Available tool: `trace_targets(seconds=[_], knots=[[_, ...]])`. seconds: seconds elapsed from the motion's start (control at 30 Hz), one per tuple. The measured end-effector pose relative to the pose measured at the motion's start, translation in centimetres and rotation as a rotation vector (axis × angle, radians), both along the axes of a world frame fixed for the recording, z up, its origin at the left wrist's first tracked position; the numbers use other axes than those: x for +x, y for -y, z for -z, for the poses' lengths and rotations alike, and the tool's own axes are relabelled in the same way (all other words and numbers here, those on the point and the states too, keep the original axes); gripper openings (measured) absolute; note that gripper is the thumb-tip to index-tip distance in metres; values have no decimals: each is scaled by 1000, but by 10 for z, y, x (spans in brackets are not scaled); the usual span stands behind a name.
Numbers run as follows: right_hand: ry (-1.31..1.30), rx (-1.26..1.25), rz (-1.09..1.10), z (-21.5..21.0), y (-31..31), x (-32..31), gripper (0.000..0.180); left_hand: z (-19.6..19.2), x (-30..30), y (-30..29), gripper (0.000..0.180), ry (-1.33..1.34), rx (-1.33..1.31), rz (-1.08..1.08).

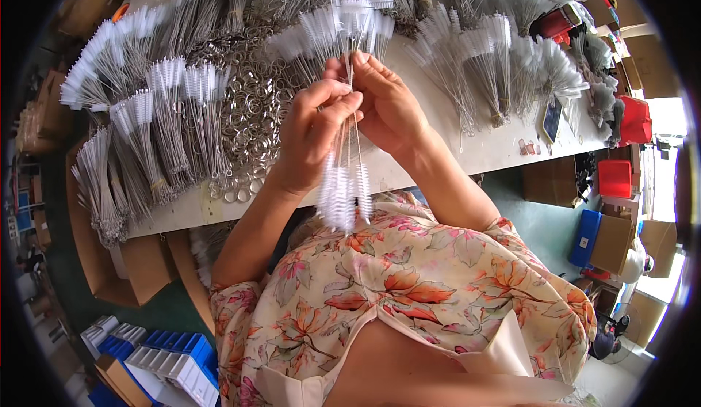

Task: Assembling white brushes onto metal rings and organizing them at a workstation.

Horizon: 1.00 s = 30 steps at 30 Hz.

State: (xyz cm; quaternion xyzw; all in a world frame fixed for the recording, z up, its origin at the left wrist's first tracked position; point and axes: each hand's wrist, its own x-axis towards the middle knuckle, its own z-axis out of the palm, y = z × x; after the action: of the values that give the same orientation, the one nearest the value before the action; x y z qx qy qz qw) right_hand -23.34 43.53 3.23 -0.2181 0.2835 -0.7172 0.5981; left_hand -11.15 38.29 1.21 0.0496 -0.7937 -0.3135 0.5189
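Several thin wire brushes with white bristles [338,199] are held over the table's near edge, bristle ends toward me. My left hand [312,133] is closed, thumb and fingers pinching the wire stems. Just beyond it, my right hand [391,107] is also closed, its thumb and fingertips gripping the stems at their upper part. One brush [364,191] hangs slightly apart from the others, on the right. Behind the fingertips, more white bristle heads [354,20] fan out; I cannot tell whether these are held or lie on the table.
Metal rings [252,118] lie heaped left of my hands. Brush bundles [171,115] cover the table's left side, with others [489,56] at the right. A phone-like dark object [551,120] lies near the right edge. Cardboard boxes [131,275] and blue-and-white bins [175,367] stand below left.
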Motion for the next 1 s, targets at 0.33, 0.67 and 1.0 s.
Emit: trace_targets(seconds=[0.33, 0.67, 1.0], knots=[[-1001, 201, -276, -33, -8, 17, 20, -59, 48, 50, 96, 75, 186, 236], [-812, 123, -481, -45, -23, 17, 18, -32, 70, 20, 20, 149, 390, 276], [-1935, 248, -432, -1, -103, -54, 12, 24, 104, -20, 28, 522, 376, -330]])
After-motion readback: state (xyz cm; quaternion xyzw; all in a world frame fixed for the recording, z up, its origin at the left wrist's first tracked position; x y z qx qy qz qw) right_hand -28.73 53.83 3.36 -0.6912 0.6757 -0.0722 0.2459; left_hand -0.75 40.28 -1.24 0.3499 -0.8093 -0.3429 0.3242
